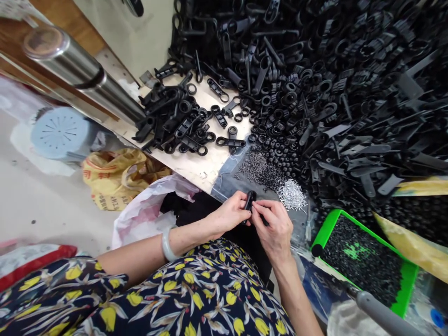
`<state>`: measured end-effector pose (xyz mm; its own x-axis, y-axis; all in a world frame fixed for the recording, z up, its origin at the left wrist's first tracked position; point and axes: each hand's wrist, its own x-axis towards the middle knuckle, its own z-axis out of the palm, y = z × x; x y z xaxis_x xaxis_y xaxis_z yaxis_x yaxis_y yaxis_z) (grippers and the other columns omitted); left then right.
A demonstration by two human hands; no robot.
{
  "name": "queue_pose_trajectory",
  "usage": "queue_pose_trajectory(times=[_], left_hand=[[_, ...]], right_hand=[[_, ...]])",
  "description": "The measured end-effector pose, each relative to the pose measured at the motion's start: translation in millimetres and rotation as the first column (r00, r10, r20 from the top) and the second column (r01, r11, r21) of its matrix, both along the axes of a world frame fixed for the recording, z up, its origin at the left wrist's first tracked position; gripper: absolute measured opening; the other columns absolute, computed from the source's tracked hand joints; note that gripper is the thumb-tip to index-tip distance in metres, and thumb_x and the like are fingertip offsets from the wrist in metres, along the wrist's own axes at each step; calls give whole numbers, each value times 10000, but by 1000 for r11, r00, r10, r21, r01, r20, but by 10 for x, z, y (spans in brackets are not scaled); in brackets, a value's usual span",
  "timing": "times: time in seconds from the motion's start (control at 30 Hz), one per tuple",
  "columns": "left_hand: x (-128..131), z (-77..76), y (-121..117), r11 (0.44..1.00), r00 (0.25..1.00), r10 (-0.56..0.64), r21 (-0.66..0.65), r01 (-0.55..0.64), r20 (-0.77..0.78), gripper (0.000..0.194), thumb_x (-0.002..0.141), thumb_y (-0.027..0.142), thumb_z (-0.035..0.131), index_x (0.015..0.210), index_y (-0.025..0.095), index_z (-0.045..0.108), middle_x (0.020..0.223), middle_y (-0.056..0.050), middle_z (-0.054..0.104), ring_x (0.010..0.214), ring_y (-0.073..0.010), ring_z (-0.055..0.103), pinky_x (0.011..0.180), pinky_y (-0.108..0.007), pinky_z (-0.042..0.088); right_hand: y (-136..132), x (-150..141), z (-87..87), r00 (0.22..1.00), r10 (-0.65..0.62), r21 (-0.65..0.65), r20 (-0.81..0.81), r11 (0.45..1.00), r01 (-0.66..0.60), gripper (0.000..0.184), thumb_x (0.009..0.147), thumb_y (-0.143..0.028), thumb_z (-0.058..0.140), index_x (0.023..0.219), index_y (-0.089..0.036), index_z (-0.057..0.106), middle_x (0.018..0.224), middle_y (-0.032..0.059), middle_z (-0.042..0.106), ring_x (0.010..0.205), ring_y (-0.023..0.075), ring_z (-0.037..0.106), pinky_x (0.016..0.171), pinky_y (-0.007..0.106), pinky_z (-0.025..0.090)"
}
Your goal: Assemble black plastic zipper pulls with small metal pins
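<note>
Just in front of my lap, my left hand (234,210) grips a small black plastic part (249,200) with a rounded end. The thumb and fingertips of my right hand (275,223) are pinched together at the part's right side; whatever they hold is too small or hidden to see. Close beyond my hands lie a heap of short silver pins (291,194), a pile of tiny dark metal pieces (255,165) and several small black rings (280,156). Similar black parts with ring ends form a pile (178,116) on the left of the pale tabletop (196,170).
A huge heap of black plastic pieces (315,84) covers the far right. At the right stands a green tray (324,228) of small black bits, near a grey handle (381,312). A metal column (80,70) rises left; a yellow bag (112,177) and blue stool (59,133) are below.
</note>
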<state>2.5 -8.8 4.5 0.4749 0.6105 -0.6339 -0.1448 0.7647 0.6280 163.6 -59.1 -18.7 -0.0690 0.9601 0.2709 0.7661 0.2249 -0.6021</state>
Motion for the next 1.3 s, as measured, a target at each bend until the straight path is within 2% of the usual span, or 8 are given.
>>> queue_pose_trajectory(times=[0.23,0.47,0.6,0.77,0.87,1.0,1.17,1.3], left_hand=[[-1,-132,-23,996,1000,-27,88,26,9,244,825,114,625,1027,180,506,949,-30,641,825,-145,609,751,-301,509],[-38,-216,-30,989,997,-80,124,80,3,275,830,116,604,1074,186,498,904,-20,659,761,-135,620,749,-295,498],[-52,-262,1,980,991,-129,146,133,-33,298,812,114,594,1068,208,472,830,-4,676,734,-147,636,699,-275,464],[-91,-285,56,941,978,-193,268,208,-81,283,803,111,593,1000,234,432,745,27,647,709,-162,625,697,-292,453],[-106,-288,70,906,966,-213,341,252,-148,291,804,111,587,998,242,416,775,24,643,742,-180,630,738,-318,470],[-115,-276,78,848,940,-230,421,320,-253,297,830,153,612,1033,239,414,892,-14,660,874,-223,647,815,-354,491],[-136,-271,94,799,901,-222,460,387,-373,314,833,237,682,997,227,415,944,-36,631,933,-250,626,836,-383,494],[-155,-311,100,828,944,-213,465,312,-254,337,822,240,717,988,220,424,940,-20,625,913,-218,633,843,-373,509]], right_hand=[[12,-5,29,997,-8,-16,73,1000,9,99,999,-189,649,1027,-212,741,974,64,727,878,190,669,793,344,556],[76,11,141,975,55,-55,214,998,-44,104,1025,-207,612,1004,-220,714,940,50,703,841,185,631,756,334,508],[149,15,261,921,128,-94,367,991,-101,152,1036,-215,590,912,-220,677,919,52,682,848,197,596,721,339,465],[296,15,373,803,294,-189,518,955,-228,196,1006,-172,603,814,-203,625,883,75,624,846,221,546,661,339,430],[372,-21,381,722,340,-203,602,940,-273,201,944,-115,634,765,-199,597,834,83,576,831,234,527,612,332,420],[387,-131,338,651,335,-225,682,942,-249,179,849,-15,633,796,-185,613,846,100,553,829,246,529,514,313,392],[393,-279,282,619,345,-260,705,939,-227,259,799,68,574,910,-143,676,903,133,581,821,255,552,463,313,374],[508,-271,276,627,417,-344,658,907,-243,179,833,3,643,914,-149,693,926,133,605,814,244,566,491,310,402]])
